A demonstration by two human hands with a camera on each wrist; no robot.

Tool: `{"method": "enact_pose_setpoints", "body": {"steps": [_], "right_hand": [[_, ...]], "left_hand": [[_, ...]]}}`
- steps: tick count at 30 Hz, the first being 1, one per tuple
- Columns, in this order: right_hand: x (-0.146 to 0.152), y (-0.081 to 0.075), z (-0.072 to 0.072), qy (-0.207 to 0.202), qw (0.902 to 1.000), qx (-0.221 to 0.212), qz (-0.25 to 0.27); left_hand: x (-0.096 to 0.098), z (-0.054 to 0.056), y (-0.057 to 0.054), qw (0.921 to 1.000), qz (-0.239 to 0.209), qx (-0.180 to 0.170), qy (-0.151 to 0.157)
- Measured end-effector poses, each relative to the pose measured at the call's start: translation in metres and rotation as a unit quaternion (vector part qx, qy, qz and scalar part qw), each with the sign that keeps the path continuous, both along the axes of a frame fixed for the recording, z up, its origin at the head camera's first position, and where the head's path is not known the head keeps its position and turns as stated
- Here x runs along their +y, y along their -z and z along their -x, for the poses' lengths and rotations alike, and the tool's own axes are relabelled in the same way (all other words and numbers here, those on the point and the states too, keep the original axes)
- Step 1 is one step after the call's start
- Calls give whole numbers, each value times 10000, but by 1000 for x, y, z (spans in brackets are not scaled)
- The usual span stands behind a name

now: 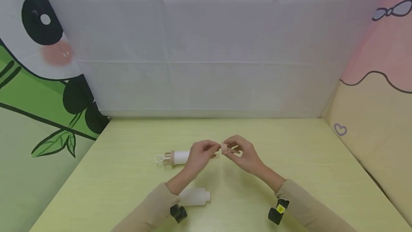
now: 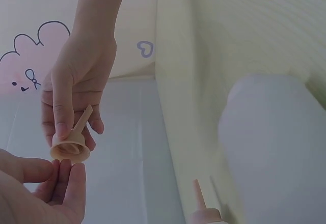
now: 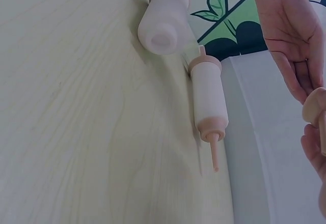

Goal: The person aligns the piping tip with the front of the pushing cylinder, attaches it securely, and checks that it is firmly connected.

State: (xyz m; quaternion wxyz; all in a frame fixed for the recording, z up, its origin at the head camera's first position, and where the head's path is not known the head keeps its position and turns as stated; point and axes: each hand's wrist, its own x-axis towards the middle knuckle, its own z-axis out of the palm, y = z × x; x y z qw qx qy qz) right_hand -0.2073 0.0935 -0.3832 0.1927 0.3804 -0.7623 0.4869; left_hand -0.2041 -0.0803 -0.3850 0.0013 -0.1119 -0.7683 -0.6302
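Note:
My right hand [image 1: 243,156] holds a small peach nozzle cap [image 2: 71,150] between thumb and fingers. The cap has a flared open rim and a thin angled spout, and its hollow underside faces my left hand [image 1: 201,155]. Fairly straight, the left fingertips [image 2: 66,175] lie right at that rim. Behind the left hand lies a white tube [image 1: 181,157] with peach end pieces; a thin nozzle [image 3: 214,155] sticks out of one end, and several rods and a white ring [image 1: 159,158] show at the other.
A white bottle [image 1: 194,197] with a narrower neck lies on its side nearer me, partly behind the left forearm. Both lie on the pale yellow table [image 1: 135,189]. A white sheet [image 1: 219,46] hangs behind, and printed side panels [image 1: 370,117] border the table.

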Motion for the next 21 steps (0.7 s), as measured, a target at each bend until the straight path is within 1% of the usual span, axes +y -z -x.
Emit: {"method": "enact_pose_setpoints", "body": {"steps": [4,9,12,18,21], "right_hand": [[1,-1,0,-2,10000,-84,2],[3,-1,0,2,9998,-198,-19],[4,-1,0,-33,9997,-241,-12],[9,-1,-1,-30,9997,-237,-56],[12,-1,-1,1,9997,-221,-50]], "left_hand": [[-3,1,-2,9997,166,117,-118],[-6,1,-4,9997,154,115,-153],[-10,1,-5,9995,234,113,-203],[-28,-1,-3,9978,567,174,-293],[-39,-3,0,9968,707,85,-371]]}}
